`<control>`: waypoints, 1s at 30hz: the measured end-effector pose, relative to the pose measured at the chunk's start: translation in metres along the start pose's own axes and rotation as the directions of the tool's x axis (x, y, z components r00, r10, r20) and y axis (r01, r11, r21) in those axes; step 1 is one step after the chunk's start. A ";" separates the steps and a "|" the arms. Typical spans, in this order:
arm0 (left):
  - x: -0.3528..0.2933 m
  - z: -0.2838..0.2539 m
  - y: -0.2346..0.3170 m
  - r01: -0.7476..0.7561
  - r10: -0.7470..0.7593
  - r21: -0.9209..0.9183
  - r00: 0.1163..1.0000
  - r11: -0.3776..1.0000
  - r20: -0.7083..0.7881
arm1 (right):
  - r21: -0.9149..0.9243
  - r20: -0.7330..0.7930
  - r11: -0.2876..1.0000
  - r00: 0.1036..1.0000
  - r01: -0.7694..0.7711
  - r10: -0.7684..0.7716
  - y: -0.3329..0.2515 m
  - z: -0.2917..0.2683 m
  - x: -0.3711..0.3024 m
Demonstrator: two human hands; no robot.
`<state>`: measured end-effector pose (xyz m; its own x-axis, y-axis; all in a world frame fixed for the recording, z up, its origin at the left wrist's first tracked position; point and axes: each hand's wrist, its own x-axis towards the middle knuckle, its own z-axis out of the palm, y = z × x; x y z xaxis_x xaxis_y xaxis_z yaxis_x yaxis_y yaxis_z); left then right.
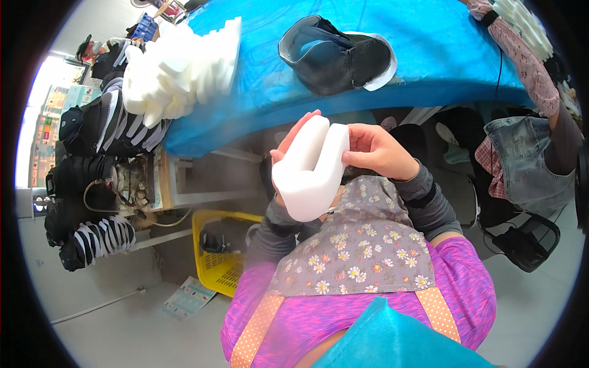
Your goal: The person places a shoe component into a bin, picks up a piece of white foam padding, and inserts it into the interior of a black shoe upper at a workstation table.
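Between my hands I hold a white foam piece (314,191), thick and bent into a U, above my lap in front of the table edge. My left hand (292,138) lies along its left side with the fingers stretched up; the rest of that hand is hidden behind the foam. With thumb and fingers, my right hand (381,151) grips the right arm of the piece. Beyond them on the blue-covered table (264,116) stands a black boot upper (334,58) with a white edge at its toe end.
White foam pieces (178,67) are piled at the table's left. Black and white uppers (101,122) hang and stack farther left. A yellow basket (211,279) stands on the floor below. Another person's patterned sleeve (527,67) reaches in at the right.
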<state>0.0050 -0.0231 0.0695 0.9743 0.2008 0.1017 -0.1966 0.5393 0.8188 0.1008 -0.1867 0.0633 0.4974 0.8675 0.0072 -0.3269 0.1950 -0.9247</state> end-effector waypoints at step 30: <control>0.009 -0.030 -0.022 -0.376 0.242 0.489 0.917 0.787 0.317 | 0.100 -0.079 0.988 0.991 0.119 -0.111 0.018 -0.005 0.004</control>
<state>0.0145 -0.0083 0.0355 0.8807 0.0559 0.4703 -0.4680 -0.0507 0.8823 0.1014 -0.1820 0.0445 0.5925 0.8017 0.0795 -0.3443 0.3412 -0.8747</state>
